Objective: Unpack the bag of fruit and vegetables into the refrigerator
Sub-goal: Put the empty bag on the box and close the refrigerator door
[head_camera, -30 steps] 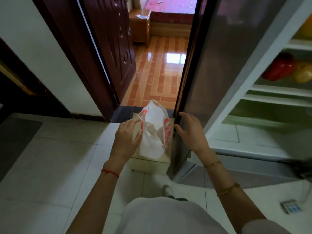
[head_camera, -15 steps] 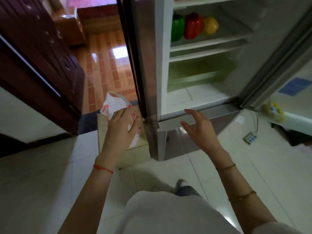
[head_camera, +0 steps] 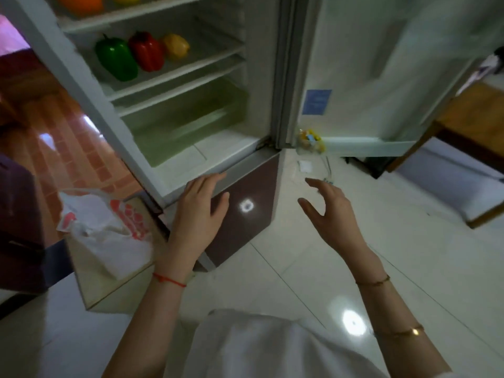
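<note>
The white plastic bag with red print lies crumpled and flat on a low pale box at the left of the refrigerator. The refrigerator stands open. On one shelf lie a green pepper, a red pepper and a yellow pepper; an orange fruit shows on the shelf above. My left hand hovers with relaxed fingers over the dark lower drawer front, holding nothing. My right hand is spread in the air over the floor, holding nothing.
The refrigerator door swings out to the right, with small items in its bottom rack. A green crisper drawer sits under the shelves. A wooden table stands at the far right. An open doorway with a dark door lies at the left.
My left hand has let go of the bag, which now lies on the box, and moved right toward the refrigerator. My view has swung right and closer to the open refrigerator.
</note>
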Demonstrator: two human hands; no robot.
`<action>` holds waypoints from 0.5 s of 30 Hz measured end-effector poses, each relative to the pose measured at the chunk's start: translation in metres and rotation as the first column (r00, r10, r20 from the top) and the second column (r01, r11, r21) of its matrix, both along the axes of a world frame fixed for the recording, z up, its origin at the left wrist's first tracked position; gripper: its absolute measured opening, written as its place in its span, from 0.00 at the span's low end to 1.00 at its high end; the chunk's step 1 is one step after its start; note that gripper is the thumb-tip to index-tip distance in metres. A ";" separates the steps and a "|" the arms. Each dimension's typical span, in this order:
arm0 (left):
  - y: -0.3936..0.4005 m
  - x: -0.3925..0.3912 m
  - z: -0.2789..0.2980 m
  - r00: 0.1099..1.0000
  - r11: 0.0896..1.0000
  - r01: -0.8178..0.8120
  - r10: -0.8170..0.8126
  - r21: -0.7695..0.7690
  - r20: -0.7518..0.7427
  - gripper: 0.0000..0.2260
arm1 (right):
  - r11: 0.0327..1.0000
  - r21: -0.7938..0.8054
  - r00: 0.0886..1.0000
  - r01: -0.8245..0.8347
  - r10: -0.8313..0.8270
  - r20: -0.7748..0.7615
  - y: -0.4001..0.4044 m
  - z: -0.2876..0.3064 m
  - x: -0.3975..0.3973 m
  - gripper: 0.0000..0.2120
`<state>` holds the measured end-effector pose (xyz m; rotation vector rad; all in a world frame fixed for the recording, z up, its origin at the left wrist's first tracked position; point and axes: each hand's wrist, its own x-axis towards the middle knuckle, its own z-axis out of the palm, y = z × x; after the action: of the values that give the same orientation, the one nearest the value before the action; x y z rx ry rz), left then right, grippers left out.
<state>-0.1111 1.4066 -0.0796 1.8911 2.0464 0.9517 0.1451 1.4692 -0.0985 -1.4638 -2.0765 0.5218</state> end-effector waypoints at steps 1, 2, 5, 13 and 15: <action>0.005 0.019 0.001 1.000 1.000 0.018 -0.018 0.005 0.008 0.17 | 1.000 0.006 1.000 0.025 -0.025 0.002 0.000 0.002 0.020 0.21; 0.010 0.039 0.002 0.999 0.999 0.034 -0.034 0.010 0.016 0.17 | 0.999 0.013 0.999 0.048 -0.048 0.003 0.000 0.004 0.040 0.21; 0.025 0.097 0.006 0.995 0.996 0.087 -0.088 0.020 0.038 0.17 | 0.993 0.020 0.993 0.114 -0.115 0.009 0.001 0.010 0.099 0.21; 0.069 0.220 0.023 0.981 0.981 0.191 -0.193 0.038 0.036 0.18 | 0.976 0.041 0.977 0.212 -0.213 0.017 0.023 0.023 0.221 0.21; 0.082 0.244 0.031 0.976 0.975 0.217 -0.218 0.048 0.027 0.18 | 0.971 0.041 0.972 0.235 -0.235 0.001 0.033 0.026 0.243 0.21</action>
<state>0.1325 1.4890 -0.0491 2.0566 1.7682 0.9722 0.3877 1.5024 -0.0725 -1.6610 -1.8723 0.3798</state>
